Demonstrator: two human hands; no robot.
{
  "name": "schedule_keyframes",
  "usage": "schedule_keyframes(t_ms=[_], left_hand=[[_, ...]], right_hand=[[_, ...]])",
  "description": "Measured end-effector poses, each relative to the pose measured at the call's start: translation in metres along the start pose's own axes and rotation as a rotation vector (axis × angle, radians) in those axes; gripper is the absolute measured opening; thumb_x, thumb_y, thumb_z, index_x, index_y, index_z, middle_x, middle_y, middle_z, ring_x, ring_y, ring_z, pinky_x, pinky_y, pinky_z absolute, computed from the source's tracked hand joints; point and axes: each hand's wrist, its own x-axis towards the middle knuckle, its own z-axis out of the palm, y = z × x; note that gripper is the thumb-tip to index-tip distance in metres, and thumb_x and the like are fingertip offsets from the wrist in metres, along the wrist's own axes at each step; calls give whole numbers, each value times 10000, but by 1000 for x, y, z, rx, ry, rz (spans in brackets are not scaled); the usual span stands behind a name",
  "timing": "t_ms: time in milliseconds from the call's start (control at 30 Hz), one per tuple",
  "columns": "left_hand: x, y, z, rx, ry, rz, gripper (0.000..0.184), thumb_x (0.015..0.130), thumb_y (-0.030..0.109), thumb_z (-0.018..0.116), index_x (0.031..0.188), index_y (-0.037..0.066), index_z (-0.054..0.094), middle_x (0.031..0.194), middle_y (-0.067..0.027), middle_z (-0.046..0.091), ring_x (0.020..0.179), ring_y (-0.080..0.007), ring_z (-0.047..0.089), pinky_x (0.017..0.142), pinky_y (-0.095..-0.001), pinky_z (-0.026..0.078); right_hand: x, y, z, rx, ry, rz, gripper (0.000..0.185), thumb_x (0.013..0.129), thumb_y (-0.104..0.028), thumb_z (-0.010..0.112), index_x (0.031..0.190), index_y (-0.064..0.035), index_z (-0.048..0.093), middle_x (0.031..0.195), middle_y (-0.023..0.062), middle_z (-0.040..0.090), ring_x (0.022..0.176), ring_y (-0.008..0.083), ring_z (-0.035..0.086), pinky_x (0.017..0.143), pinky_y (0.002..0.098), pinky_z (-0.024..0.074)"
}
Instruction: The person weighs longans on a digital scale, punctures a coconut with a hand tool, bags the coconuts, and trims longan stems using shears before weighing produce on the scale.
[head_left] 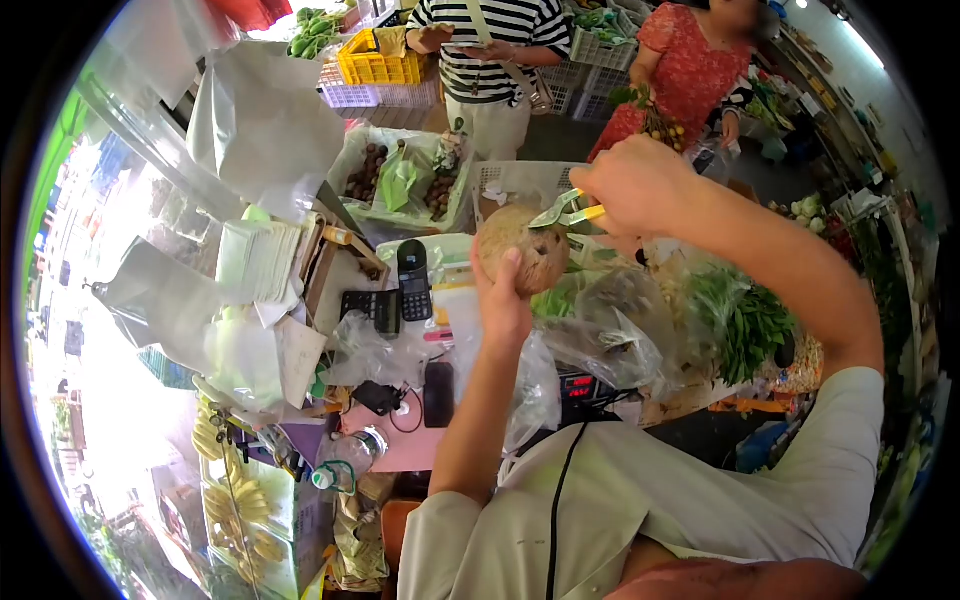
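Observation:
A round brown coconut (515, 245) is held up over the counter in my left hand (500, 290), whose fingers and thumb wrap its left and lower side. My right hand (640, 185) is closed round the handles of a metal tool (556, 212) with yellow on its handles. The tool's tip touches the upper right of the coconut, near a dark spot on the shell. Part of the tool's handles is hidden in my right fist.
Below lie a cordless phone (413, 280), a black smartphone (438, 395), plastic bags (610, 320), a scale display (578, 386) and leafy greens (750, 325). Two people stand across the counter, one in a striped shirt (490, 60), one in red (690, 60). A crate of brown produce (365, 172) stands before them.

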Motion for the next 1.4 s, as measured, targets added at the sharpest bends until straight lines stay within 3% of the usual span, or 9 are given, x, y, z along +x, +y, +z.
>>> schedule_keyframes(t_ms=[133, 333, 400, 467, 667, 933, 1100, 1233, 1400], left_hand=[[14, -14, 2, -120, -44, 11, 660, 939, 298, 635, 1496, 132, 323, 1427, -132, 450, 1324, -302, 481, 1074, -497, 461], [16, -10, -9, -57, 10, 5, 653, 941, 386, 614, 1478, 125, 351, 1432, -120, 461, 1334, -312, 486, 1085, -506, 454], [14, -3, -9, -44, -18, -2, 654, 942, 370, 618, 1480, 118, 345, 1431, -121, 460, 1335, -317, 483, 1085, -506, 454], [4, 5, -7, 18, -8, 54, 700, 914, 238, 666, 1501, 111, 308, 1407, -131, 455, 1305, -302, 483, 1049, -476, 474], [-19, 22, -5, 315, -70, 173, 717, 913, 223, 663, 1516, 102, 295, 1440, -161, 432, 1309, -299, 479, 1107, -460, 420], [-68, 16, -29, -61, 30, -105, 643, 942, 391, 623, 1470, 101, 399, 1427, -111, 518, 1348, -303, 489, 1131, -508, 413], [-101, 27, -20, 87, -35, -143, 844, 800, 599, 661, 1462, 126, 436, 1456, -106, 504, 1349, -348, 488, 1091, -593, 432], [-136, 21, -12, 88, -137, -260, 892, 818, 711, 592, 1514, 202, 366, 1521, -119, 422, 1375, -412, 443, 1006, -722, 429], [-163, 5, -4, 222, -97, -291, 991, 786, 849, 540, 1534, 237, 323, 1547, -126, 376, 1385, -419, 420, 996, -742, 418]], right_hand=[[14, -14, 108, 984, 414, 180, 128, 811, -160, 619, 766, -61, 552, 573, 57, 534, 426, 209, 513, 440, 371, 419], [-5, -48, 145, 2155, 339, 459, 109, 916, -172, 579, 835, -103, 557, 581, -47, 407, 407, 42, 287, 356, 244, 176], [-12, -30, 130, 1993, 284, 464, 103, 875, -167, 610, 823, -91, 563, 575, 3, 452, 412, 102, 372, 378, 305, 296], [-26, -14, 94, 874, 430, 100, 156, 822, -221, 681, 833, -91, 596, 606, 59, 560, 491, 217, 561, 473, 397, 435], [-44, -5, 13, 68, 184, -74, 289, 746, -349, 762, 872, -112, 655, 776, 82, 687, 759, 354, 675, 612, 457, 504], [-164, -58, 137, 1764, 546, 275, 102, 860, -105, 661, 894, -73, 570, 750, -13, 532, 621, 53, 463, 555, 227, 371], [-285, -35, 195, 941, 841, 777, 277, 870, -141, 720, 1098, -35, 605, 869, 24, 590, 789, 112, 572, 723, 293, 482], [-357, -76, 297, 973, 885, 1277, 389, 869, -229, 750, 1155, -21, 588, 935, 58, 613, 888, 166, 611, 817, 330, 492], [-394, -137, 403, 839, 251, 1607, 583, 820, -369, 776, 1245, -26, 573, 1042, 164, 648, 954, 337, 646, 809, 413, 503]])
